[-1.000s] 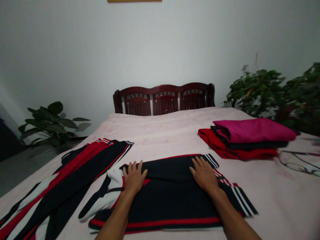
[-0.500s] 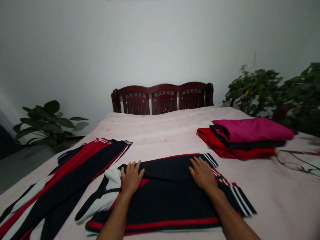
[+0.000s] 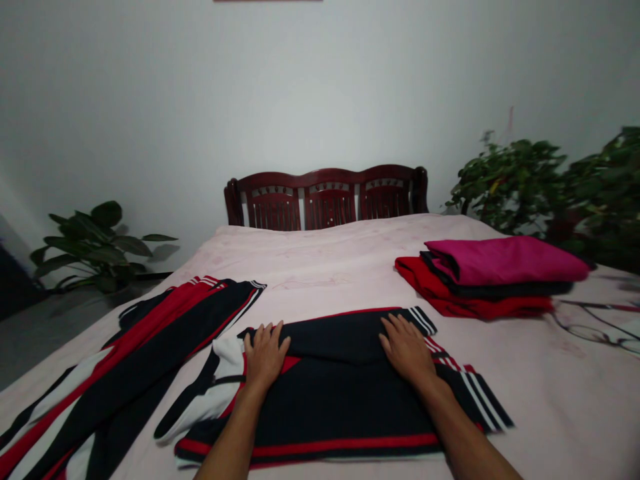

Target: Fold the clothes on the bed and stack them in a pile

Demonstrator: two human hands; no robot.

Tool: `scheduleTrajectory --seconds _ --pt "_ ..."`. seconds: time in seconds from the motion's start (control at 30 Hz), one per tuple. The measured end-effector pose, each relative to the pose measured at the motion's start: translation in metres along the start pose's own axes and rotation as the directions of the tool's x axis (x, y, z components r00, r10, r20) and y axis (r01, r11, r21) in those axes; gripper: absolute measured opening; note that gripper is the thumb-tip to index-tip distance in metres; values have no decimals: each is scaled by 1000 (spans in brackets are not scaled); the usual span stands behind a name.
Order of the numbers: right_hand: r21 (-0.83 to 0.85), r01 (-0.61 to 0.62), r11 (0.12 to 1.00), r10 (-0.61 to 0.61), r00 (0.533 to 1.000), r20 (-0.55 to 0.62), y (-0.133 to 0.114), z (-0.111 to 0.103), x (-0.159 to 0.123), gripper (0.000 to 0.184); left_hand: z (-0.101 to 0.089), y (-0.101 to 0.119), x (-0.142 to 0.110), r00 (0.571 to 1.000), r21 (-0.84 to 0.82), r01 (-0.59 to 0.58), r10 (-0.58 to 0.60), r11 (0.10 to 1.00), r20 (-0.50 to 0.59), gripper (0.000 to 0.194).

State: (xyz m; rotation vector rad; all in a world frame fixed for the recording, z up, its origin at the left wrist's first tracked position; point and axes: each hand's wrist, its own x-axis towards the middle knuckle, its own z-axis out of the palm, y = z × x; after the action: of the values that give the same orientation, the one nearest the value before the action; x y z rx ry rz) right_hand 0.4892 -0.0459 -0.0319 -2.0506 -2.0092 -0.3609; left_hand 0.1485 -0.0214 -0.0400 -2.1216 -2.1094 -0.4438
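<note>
A navy jacket (image 3: 345, 400) with red and white trim lies folded lengthwise on the bed, its collar to the left and striped cuffs to the right. My left hand (image 3: 265, 353) rests palm down near the collar end, fingers spread on the cloth. Close to the cuff end, my right hand (image 3: 407, 347) lies flat on the upper folded layer, fingers stretched out. Neither hand grips the fabric. To the left is another navy, red and white garment (image 3: 150, 357), loosely laid and running out of view at the lower left.
A stack of folded clothes (image 3: 510, 261), magenta on top, sits at the right beside eyeglasses (image 3: 590, 332). The pink bedsheet (image 3: 310, 267) reaches back to a dark wooden headboard (image 3: 327, 193). Plants stand at the left (image 3: 95, 243) and right (image 3: 510, 180).
The view has shifted very slightly. Both hands stay flat on the jacket, and nothing else has visibly moved.
</note>
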Motion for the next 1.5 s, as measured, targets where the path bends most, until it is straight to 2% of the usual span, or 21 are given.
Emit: scheduleTrajectory --seconds 0.27,0.37,0.43,0.47,0.53,0.63,0.73,0.83,0.93,1.03,1.1,1.2,1.23,1.3,1.37,1.4,1.5 --pt "26 2 1000 -2 1000 -16 -1 0 0 48 1 -1 1 1000 -26 0 0 1000 -20 50" --pt "21 -10 1000 10 1000 8 -1 -2 0 49 -9 0 -4 988 -70 43 -53 997 -146 43" --pt "17 -12 1000 12 1000 20 -2 -3 0 49 -20 4 -10 970 -117 9 -37 993 -241 36" --pt "17 -9 1000 8 1000 19 -2 -3 0 49 -26 6 -14 969 -149 -34 -4 988 -247 32" --pt "13 0 1000 0 1000 8 -2 -4 -1 49 -39 15 -23 983 -212 -103 66 972 -173 28" --pt "4 1 1000 -1 1000 -9 -2 -4 -2 48 -54 31 -35 995 -190 -51 65 980 70 36" --pt "6 -1 1000 1 1000 -13 -2 -3 -2 48 -59 44 -43 972 -174 14 27 985 233 42" --pt "36 4 999 -4 1000 -15 0 0 -2 47 -58 50 -46 949 -324 62 45 944 313 39" --pt "111 -2 994 5 1000 -26 4 4 -1 46 -64 51 -46 911 -539 18 208 842 356 28" --pt "242 -22 970 34 998 -44 9 6 2 46 -85 52 -49 849 -741 -87 439 666 294 24" --pt "354 -14 935 47 995 -87 12 3 5 45 -102 52 -52 804 -806 -145 543 574 242 25" --pt "490 22 872 69 984 -166 14 -3 8 44 -120 51 -54 753 -832 -216 630 510 190 23" --pt "514 26 858 78 981 -180 15 -5 8 43 -121 50 -53 758 -830 -236 630 506 169 22" --pt "533 19 846 91 980 -179 15 -8 8 43 -115 47 -49 825 -797 -249 552 550 124 20" --pt "526 -3 850 96 984 -150 16 -11 8 42 -100 42 -43 915 -712 -209 392 670 100 18" --pt "513 -18 858 100 986 -132 16 -13 7 42 -90 40 -41 946 -641 -177 308 747 97 17" --pt "428 -40 903 95 990 -108 11 -19 5 43 -62 37 -40 983 -365 -136 171 921 63 20"
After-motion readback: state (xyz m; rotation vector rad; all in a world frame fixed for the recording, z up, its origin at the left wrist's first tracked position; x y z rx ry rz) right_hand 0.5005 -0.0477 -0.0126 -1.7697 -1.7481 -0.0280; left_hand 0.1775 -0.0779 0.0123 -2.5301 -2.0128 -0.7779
